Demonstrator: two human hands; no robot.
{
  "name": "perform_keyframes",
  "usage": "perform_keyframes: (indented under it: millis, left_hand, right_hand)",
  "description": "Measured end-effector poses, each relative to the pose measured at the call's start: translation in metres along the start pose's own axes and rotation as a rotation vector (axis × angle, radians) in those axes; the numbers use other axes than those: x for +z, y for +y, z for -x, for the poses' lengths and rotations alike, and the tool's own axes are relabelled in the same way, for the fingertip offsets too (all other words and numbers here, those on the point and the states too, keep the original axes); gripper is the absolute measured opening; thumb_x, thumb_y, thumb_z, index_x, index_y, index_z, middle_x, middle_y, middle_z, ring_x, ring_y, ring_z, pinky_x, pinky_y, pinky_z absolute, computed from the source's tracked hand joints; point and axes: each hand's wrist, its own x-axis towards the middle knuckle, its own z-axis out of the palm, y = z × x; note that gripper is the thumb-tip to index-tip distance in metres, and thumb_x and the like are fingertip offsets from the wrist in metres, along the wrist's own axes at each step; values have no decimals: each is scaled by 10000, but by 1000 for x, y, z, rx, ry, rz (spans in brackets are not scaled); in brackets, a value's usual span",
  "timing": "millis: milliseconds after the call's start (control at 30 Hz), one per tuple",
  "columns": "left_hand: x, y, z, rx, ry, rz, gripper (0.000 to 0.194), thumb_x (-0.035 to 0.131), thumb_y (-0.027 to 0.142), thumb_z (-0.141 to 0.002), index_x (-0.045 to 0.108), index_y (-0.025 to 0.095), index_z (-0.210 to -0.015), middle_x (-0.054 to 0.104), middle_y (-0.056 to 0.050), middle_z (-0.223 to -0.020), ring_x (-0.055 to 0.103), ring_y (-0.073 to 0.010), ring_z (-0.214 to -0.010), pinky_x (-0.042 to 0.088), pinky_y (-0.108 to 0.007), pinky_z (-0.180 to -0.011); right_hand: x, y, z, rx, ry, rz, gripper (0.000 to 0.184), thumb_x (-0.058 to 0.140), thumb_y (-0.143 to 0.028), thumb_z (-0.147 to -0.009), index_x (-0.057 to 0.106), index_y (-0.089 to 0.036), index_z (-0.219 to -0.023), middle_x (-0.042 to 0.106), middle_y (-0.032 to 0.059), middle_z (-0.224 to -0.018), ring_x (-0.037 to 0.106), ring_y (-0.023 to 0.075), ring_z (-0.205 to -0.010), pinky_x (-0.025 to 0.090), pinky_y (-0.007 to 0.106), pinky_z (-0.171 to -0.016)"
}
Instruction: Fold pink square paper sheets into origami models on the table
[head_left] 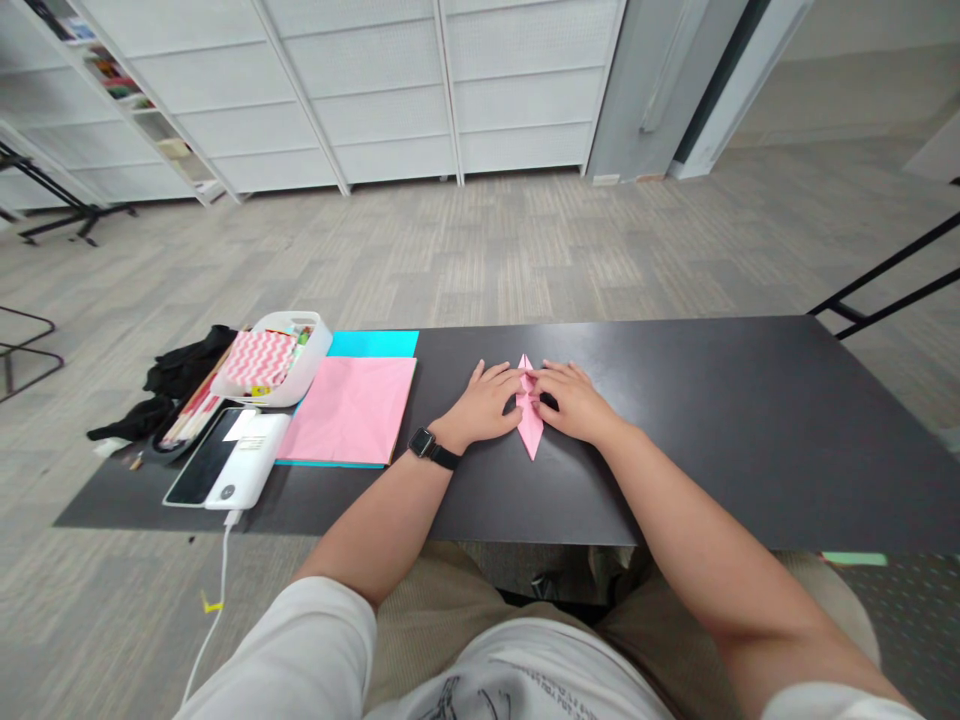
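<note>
Folded pink paper (530,432), a narrow diamond pointed at both ends, lies on the dark counter (712,430) between the two hands, long axis running away from the person. Left hand (489,402): fingers extended, tips on the paper's left edge, dark watch (423,443) at the wrist. Right hand (574,400): fingers bent over the right edge, touching. Cannot tell whether either hand pinches the paper or only presses it. Well to the left, pink sheet (352,408) over blue sheet (375,343); beside these, white basket (307,370), phone (201,462) and cabled white device (249,462).
</note>
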Motion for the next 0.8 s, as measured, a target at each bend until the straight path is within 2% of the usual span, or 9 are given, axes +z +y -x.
perform_keyframes:
  millis: [167,300,400,533,800]
  left_hand:
    - [-2,0,0,-1,30,4,317,645,239,-942,683,258,-1257,572,-79,-1605,449,-363,-1548,189,-746,-1312]
    - [-10,5,3,90,98,37,264,649,224,-948,707,254,-1204,634,-89,-1515,547,-287,-1466,264,-643,-1330]
    - [-15,9,5,178,60,106,357,654,165,-901,694,265,-1241,687,-80,-1415,610,-255,-1390,305,-590,-1331]
    - [-15,9,6,210,-8,119,462,667,114,-830,681,271,-1263,662,-83,-1444,603,-274,-1394,342,-569,-1320]
    - [-10,6,3,186,5,108,282,657,165,-918,712,266,-1175,665,-83,-1406,606,-259,-1375,419,-508,-1257]
  right_hand:
    - [1,1,-1,11,1,-4,90,664,-253,-936,717,-281,-1002,682,56,-1488,517,369,-1487,286,792,-1215]
    - [2,7,0,16,14,21,113,657,-278,-965,733,-285,-1049,670,60,-1492,502,373,-1494,309,764,-1222]
    - [4,13,-1,25,56,49,169,634,-273,-980,762,-287,-1089,658,94,-1479,536,359,-1448,377,709,-1208]
    - [5,17,-2,11,103,47,231,602,-218,-977,796,-290,-1078,688,96,-1407,572,339,-1384,435,648,-1184]
    - [1,16,-3,-20,94,25,314,574,-146,-962,820,-285,-1098,751,77,-1273,646,304,-1206,512,556,-1097]
